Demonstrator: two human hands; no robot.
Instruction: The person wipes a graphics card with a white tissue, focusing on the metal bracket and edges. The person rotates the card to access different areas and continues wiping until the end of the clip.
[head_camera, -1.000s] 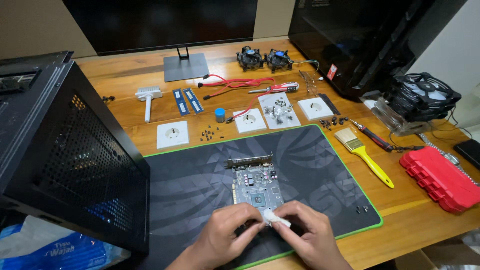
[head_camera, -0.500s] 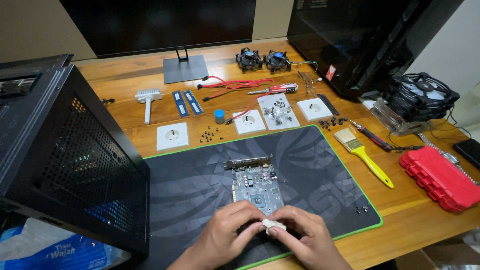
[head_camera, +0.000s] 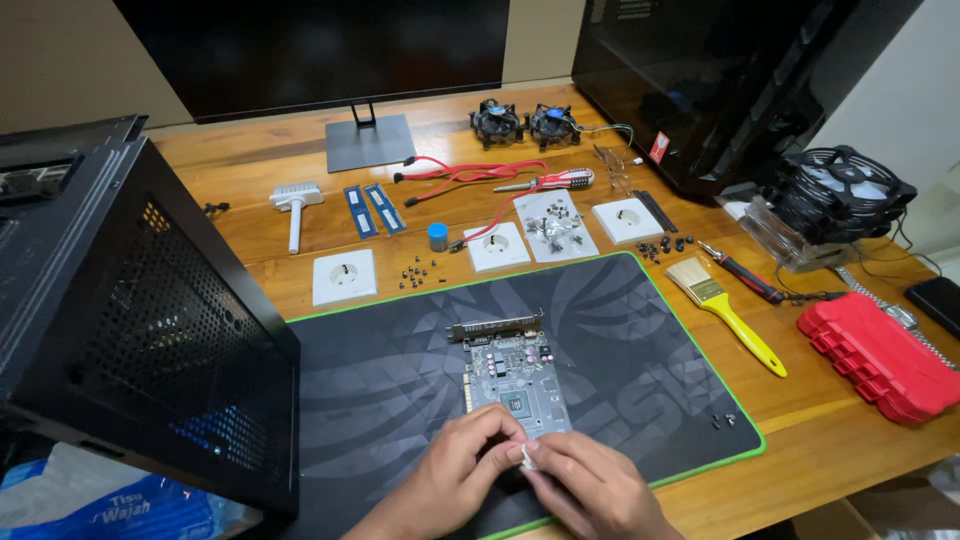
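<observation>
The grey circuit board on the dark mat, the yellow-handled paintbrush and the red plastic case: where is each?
grey circuit board (head_camera: 508, 375), head view, bare middle of the board.
yellow-handled paintbrush (head_camera: 738, 323), head view, yellow handle.
red plastic case (head_camera: 878, 355), head view, lid.

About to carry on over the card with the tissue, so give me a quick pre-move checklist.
1. Tissue held: ok, pinched between left hand and right hand.
2. Card flat on mat: ok.
3. Chip uncovered: ok, visible just beyond the fingers.
4. Chip surface clean: cannot tell, too small.
5. Loose screws away from card: ok, at the mat's right edge.
6. Brush free: ok, lying on the desk, right of the mat.
</observation>
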